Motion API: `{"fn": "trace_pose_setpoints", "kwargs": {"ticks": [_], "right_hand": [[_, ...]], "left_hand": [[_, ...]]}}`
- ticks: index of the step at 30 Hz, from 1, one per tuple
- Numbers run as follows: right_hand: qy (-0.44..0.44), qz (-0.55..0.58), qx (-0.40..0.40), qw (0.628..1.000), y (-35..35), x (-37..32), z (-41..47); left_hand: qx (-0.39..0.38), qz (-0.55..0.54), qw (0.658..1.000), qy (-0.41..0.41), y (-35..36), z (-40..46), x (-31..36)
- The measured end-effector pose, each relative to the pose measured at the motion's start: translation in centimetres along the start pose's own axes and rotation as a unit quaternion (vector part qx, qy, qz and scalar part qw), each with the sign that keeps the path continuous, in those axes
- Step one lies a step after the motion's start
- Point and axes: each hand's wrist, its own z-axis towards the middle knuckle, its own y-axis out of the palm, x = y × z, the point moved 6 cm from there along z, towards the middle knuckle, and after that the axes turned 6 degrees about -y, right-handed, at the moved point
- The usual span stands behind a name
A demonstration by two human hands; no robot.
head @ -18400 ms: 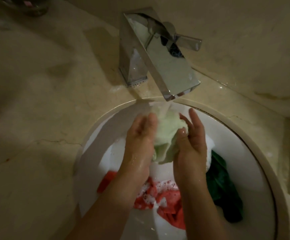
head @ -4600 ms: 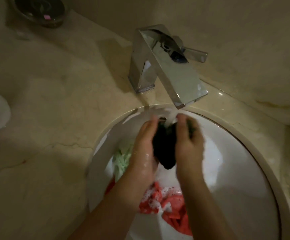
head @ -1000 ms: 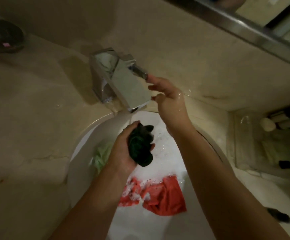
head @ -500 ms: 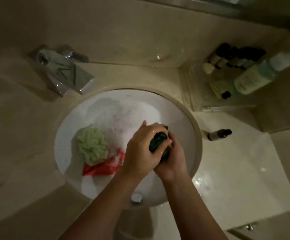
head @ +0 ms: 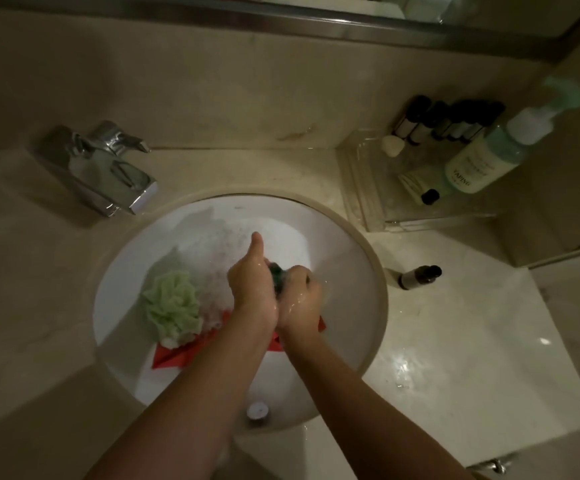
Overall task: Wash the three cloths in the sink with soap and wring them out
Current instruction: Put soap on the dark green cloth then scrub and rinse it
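Dark green cloth (head: 276,270): It is squeezed between the two hands, over the middle of the sink (head: 357,258). Only a small bit of it shows.
Left hand (head: 252,284): Its fingers are curled tight around the dark green cloth. The thumb sticks up toward the back of the sink.
Right hand (head: 300,294): It also grips the cloth, pressed right against the left hand. Both hands look wet.
Why held this way: It looks like the person is wringing the cloth. Holding it over the sink lets the water drip back in and not on the counter.
Light green cloth (head: 174,306): It sits in a bunched lump on the left side of the sink. It may be done already, but that is a guess.
Red cloth (head: 177,356): It lies flat at the front of the sink, partly under the light green cloth and under the arms. It probably still needs washing or wringing.
Soap foam (head: 226,251): White bubbles fill the back of the sink.
Tap (head: 108,168): It stands on the counter (head: 454,341) at the back left edge of the sink. No water seems to run.
Other things: A clear tray (head: 368,202) with bottles sits in the back right corner of the counter. A small dark bottle (head: 418,276) lies by the right edge of the sink.
In the way: Nothing blocks the hands. The arms hide part of the red cloth.
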Motion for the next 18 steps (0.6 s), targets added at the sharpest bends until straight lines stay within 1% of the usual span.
{"fn": "trace_pose_setpoints", "kwargs": {"ticks": [2, 3, 5, 7, 8, 10, 12, 13, 14, 15, 16, 17, 18], "right_hand": [[-0.125, -0.097, -0.026, 0.987, 0.3, -1.2, 0.0], [-0.18, -0.136, -0.049, 0.973, 0.5, -1.5, 0.2], [-0.266, -0.224, -0.107, 0.931, 1.4, -2.2, 0.8], [-0.328, -0.311, -0.149, 0.88, 2.2, -3.0, 1.2], [-0.346, -0.336, -0.156, 0.862, 2.5, -3.4, 1.3], [-0.355, -0.362, -0.137, 0.851, 2.5, -4.2, 1.4], [-0.324, -0.385, -0.12, 0.856, 2.2, -4.5, 1.6], [-0.289, -0.38, -0.123, 0.87, 1.9, -4.4, 1.7], [-0.251, -0.348, -0.125, 0.895, 1.4, -4.5, 1.7], [-0.204, -0.286, -0.122, 0.928, 0.7, -4.6, 1.8], [-0.159, -0.201, -0.121, 0.959, 0.1, -4.6, 2.0], [-0.123, -0.12, -0.125, 0.977, -0.4, -4.6, 2.2], [-0.104, -0.067, -0.14, 0.982, -0.6, -4.7, 2.2]], "left_hand": [[-0.017, -0.044, 0.997, -0.054, -0.2, 0.6, -0.6], [-0.022, -0.061, 0.995, -0.079, -0.4, 0.8, -0.9], [-0.026, -0.084, 0.988, -0.128, -0.8, 1.2, -1.3], [-0.029, -0.094, 0.981, -0.165, -0.8, 1.6, -1.2], [-0.036, -0.094, 0.98, -0.171, -0.7, 1.6, -1.0], [-0.051, -0.107, 0.979, -0.167, -0.4, 1.6, -0.6], [-0.057, -0.148, 0.976, -0.148, -0.2, 0.9, 0.0], [-0.06, -0.168, 0.975, -0.13, -0.3, 0.3, 0.4], [-0.075, -0.176, 0.975, -0.11, -0.3, -0.4, 0.8], [-0.104, -0.161, 0.977, -0.092, -0.2, -1.2, 1.2], [-0.139, -0.127, 0.979, -0.082, -0.1, -2.0, 1.3], [-0.174, -0.082, 0.979, -0.069, -0.1, -2.7, 1.4], [-0.205, -0.046, 0.976, -0.05, -0.2, -3.5, 1.3]]}}
